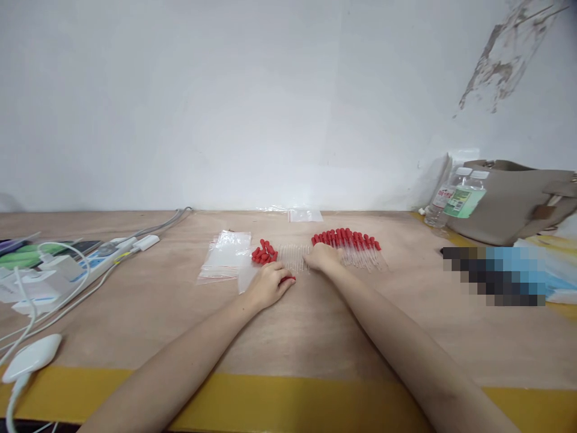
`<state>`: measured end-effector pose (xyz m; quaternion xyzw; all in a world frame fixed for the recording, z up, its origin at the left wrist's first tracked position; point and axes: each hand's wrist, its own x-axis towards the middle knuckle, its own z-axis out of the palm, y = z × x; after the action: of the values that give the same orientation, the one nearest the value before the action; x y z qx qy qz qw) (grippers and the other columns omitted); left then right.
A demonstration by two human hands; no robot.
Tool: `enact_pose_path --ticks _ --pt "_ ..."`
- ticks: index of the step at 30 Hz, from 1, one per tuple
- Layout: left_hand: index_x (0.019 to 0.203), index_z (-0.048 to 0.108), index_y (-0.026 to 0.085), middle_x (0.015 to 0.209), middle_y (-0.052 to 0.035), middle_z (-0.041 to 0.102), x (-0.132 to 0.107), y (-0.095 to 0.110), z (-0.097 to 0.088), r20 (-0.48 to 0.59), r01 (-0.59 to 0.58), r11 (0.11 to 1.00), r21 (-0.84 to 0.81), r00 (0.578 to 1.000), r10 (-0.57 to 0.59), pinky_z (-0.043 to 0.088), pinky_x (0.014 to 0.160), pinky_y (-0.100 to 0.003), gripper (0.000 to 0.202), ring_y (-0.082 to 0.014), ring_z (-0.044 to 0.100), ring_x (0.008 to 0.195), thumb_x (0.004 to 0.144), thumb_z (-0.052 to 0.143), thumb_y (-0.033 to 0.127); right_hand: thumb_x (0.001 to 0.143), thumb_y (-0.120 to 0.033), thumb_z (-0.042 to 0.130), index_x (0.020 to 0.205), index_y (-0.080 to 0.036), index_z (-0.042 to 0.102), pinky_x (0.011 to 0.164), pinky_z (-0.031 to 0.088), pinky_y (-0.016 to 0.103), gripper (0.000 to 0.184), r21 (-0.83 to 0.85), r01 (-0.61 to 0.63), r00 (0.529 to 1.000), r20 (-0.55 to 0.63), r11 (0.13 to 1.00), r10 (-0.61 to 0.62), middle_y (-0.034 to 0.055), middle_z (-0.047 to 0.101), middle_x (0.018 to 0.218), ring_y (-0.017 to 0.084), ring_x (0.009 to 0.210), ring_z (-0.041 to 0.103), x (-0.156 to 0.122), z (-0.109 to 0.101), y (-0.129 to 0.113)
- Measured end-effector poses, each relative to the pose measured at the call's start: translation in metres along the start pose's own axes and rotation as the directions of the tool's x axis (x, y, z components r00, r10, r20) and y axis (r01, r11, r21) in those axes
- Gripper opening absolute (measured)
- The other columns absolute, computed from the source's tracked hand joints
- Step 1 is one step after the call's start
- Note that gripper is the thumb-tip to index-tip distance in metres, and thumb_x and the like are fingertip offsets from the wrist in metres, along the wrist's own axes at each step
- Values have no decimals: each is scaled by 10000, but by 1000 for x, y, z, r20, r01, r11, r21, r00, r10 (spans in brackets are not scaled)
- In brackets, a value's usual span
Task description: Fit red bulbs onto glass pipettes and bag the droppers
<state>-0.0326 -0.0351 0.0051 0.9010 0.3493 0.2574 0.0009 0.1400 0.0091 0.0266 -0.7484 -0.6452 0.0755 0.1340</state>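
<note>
Between thumb and fingers of my left hand is a red rubber bulb, held low over the table. My right hand is closed, its fingertips at the right end of a row of thin clear tubes; it appears to pinch one of them. A small heap of loose red bulbs lies just beyond my left hand. Beyond and right of my right hand, several droppers with red bulbs lie side by side, clear stems pointing toward me.
Clear zip bags are stacked left of the bulbs, and another flat bag lies by the wall. A power strip with white chargers and cables occupies the left side. Plastic bottles and a grey-beige handbag stand at the right.
</note>
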Motion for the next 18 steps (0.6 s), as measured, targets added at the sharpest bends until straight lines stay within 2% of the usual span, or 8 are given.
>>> enact_pose_path --ticks 6,8,11,13,16,18 --pt "819 539 163 803 -53 563 -1 4 -2 -68 26 999 -28 997 -28 409 703 -294 132 -183 514 784 825 442 253 751 -343 450 828 -130 639 701 362 339 295 45 41 999 6 998 -41 160 638 858 267 843 583 -4 -5 -3" --pt "851 521 167 813 -48 574 -1 4 -2 -88 53 995 -79 994 -60 418 695 -290 128 -178 527 782 833 429 255 762 -318 434 786 -130 630 656 372 299 272 71 81 997 2 994 -81 140 639 829 245 808 588 -7 -12 2" --pt "940 510 173 871 -48 602 -1 4 1 -101 95 979 -179 988 -114 427 713 -280 151 -169 556 810 839 428 250 796 -298 404 843 -142 584 631 371 241 243 127 191 981 -48 973 -187 92 632 850 182 790 576 -17 -21 18" --pt "985 513 172 928 -58 612 0 6 3 -115 121 967 -223 982 -150 425 745 -282 185 -173 564 849 830 452 253 814 -289 398 900 -152 541 633 368 224 216 186 353 934 -137 917 -331 59 627 828 147 748 562 -29 -23 34" --pt "948 546 165 900 -56 623 2 11 5 -115 149 955 -257 976 -183 423 728 -274 182 -168 569 818 828 458 271 820 -245 406 911 -166 533 672 359 254 176 182 588 800 -271 788 -534 48 620 821 148 728 544 -49 -18 56" --pt "885 558 161 812 -39 623 3 15 7 -91 164 945 -283 976 -196 422 676 -255 174 -151 566 744 837 438 277 827 -219 397 914 -179 541 726 342 285 173 156 665 733 -326 731 -597 47 618 855 152 760 539 -61 -12 65"
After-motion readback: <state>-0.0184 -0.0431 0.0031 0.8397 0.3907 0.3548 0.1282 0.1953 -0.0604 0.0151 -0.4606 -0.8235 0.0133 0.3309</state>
